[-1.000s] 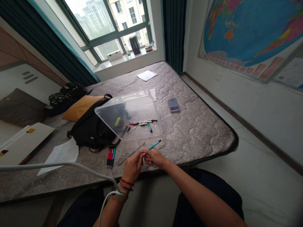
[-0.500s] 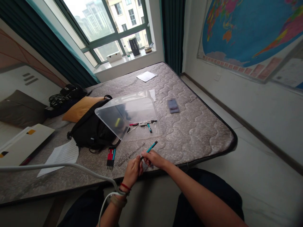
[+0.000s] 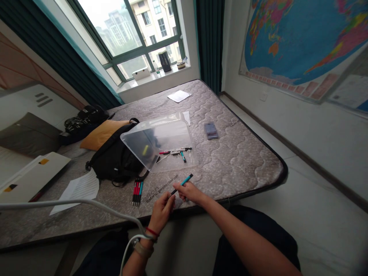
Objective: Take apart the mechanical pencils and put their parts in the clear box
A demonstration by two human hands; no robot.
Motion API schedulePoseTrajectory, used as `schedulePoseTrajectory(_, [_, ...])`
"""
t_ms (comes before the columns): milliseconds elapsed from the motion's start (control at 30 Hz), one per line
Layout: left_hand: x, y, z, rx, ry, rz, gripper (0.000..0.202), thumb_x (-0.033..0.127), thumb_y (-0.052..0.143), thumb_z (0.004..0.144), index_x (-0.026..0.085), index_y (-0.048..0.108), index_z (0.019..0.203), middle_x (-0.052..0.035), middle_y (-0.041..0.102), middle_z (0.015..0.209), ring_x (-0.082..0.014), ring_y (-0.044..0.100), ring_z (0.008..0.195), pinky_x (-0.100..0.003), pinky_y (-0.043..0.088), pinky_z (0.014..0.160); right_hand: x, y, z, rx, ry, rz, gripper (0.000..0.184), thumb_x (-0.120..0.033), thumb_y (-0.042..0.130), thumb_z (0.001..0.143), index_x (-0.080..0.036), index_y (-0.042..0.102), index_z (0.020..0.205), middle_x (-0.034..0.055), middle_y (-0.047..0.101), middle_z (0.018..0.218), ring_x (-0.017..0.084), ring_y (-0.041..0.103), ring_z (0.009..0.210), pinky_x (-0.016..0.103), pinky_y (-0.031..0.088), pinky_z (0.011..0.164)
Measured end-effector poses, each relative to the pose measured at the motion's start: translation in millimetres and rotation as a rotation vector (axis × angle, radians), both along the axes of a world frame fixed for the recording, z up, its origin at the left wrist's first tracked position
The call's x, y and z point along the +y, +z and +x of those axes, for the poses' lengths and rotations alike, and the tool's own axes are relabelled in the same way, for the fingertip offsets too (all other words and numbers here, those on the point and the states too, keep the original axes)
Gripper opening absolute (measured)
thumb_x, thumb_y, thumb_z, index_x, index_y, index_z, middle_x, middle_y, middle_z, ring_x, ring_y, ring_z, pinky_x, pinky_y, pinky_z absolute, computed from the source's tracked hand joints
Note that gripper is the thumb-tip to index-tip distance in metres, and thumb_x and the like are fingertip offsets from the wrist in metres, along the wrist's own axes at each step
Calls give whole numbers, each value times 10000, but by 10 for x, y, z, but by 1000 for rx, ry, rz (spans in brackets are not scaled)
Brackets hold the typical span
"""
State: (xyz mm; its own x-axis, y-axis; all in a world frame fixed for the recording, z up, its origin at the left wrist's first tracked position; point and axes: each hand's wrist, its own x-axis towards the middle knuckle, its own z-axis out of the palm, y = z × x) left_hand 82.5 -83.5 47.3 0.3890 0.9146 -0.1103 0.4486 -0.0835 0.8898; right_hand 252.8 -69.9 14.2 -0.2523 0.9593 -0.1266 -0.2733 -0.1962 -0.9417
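Note:
A teal pen with a dark lower end lies across the fingers of both hands, above the mattress's near edge. My right hand pinches it near the middle. The curled fingertips of my left hand close on its lower end. A bundle of red, black and teal pens lies on the mattress just left of my hands. Further on, several pens rest on a clear curved plastic sheet.
A black backpack leans under the plastic sheet's left side. A white cable crosses the view to my left wrist. Papers lie at left, and a blurred small object lies at right. The mattress edge runs below my hands.
The teal pen has dropped lower into my fingers, with its dark end now showing between my hands. The whole view has shifted slightly as my head moved.

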Motion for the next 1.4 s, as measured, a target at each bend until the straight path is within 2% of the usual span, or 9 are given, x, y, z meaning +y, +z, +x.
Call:
schedulePoseTrajectory(200, [-60, 23, 52, 15, -67, -90, 463, 535, 419, 953, 159, 611, 763, -21, 601, 618, -132, 526, 546, -240, 416, 527, -32, 55, 39, 99, 18, 3, 477, -608, 620, 813, -196, 460, 635, -70, 425, 486, 80, 405, 433, 214, 358, 441])
schedulePoseTrajectory(367, [-28, 41, 81, -50, 10, -76, 389, 554, 487, 922, 175, 572, 903, 15, 583, 651, -109, 496, 499, -216, 384, 472, -20, 42, 59, 64, -19, 3, 463, -601, 600, 828, -192, 482, 645, -63, 444, 485, 85, 417, 434, 217, 355, 441])
schedulePoseTrajectory(533, [-12, 108, 89, -29, 54, -51, 459, 588, 430, 932, 188, 534, 730, 5, 571, 604, -117, 495, 497, -231, 378, 483, -17, 83, 68, 35, -19, 35, 461, -596, 587, 836, -197, 469, 640, -64, 441, 487, 83, 413, 427, 214, 356, 430])
schedulePoseTrajectory(700, [17, 70, 148, -184, 116, -272, 574, 689, 383, 895, 221, 405, 565, 29, 448, 372, -123, 452, 383, -250, 387, 462, -16, 87, 86, 18, -22, 29, 478, -614, 606, 810, -199, 457, 626, -62, 447, 494, 82, 425, 431, 213, 363, 424])
schedulePoseTrajectory(800, [44, 47, 165, -283, 151, -375, 591, 710, 380, 882, 232, 346, 536, 48, 376, 329, -118, 436, 356, -245, 375, 436, 1, 57, 93, 56, -36, 25, 466, -604, 619, 802, -200, 460, 632, -68, 430, 487, 82, 414, 428, 212, 354, 419])
schedulePoseTrajectory(1000, [122, 64, 86, -253, 270, -414, 520, 709, 537, 785, 191, 495, 753, 61, 504, 531, -100, 495, 426, -210, 381, 423, 80, -16, 126, 102, -298, -45, 442, -592, 620, 789, -211, 451, 641, -74, 406, 473, 89, 397, 417, 220, 335, 411])
schedulePoseTrajectory(1167, [562, 195, 213, -142, 215, -330, 525, 644, 615, 753, 154, 597, 940, 40, 566, 619, -86, 523, 441, -188, 379, 429, 110, -5, 187, 149, -479, -153, 466, -601, 626, 765, -220, 414, 601, -68, 398, 461, 97, 399, 420, 233, 326, 425])
schedulePoseTrajectory(1300, [1141, 388, 479, -123, 225, -239, 530, 580, 575, 827, 150, 602, 1135, -54, 713, 786, -68, 535, 433, -193, 418, 450, 114, -20, 213, 148, -488, -180, 469, -605, 620, 760, -220, 419, 585, -61, 410, 459, 99, 407, 418, 236, 330, 431])
schedulePoseTrajectory(1400, [1357, 445, 610, -19, 236, -195, 522, 541, 509, 883, 123, 583, 1187, -74, 731, 761, -66, 497, 374, -189, 397, 402, 146, -72, 240, 125, -494, -191, 480, -625, 622, 749, -215, 438, 580, -56, 422, 460, 99, 409, 414, 237, 330, 423])
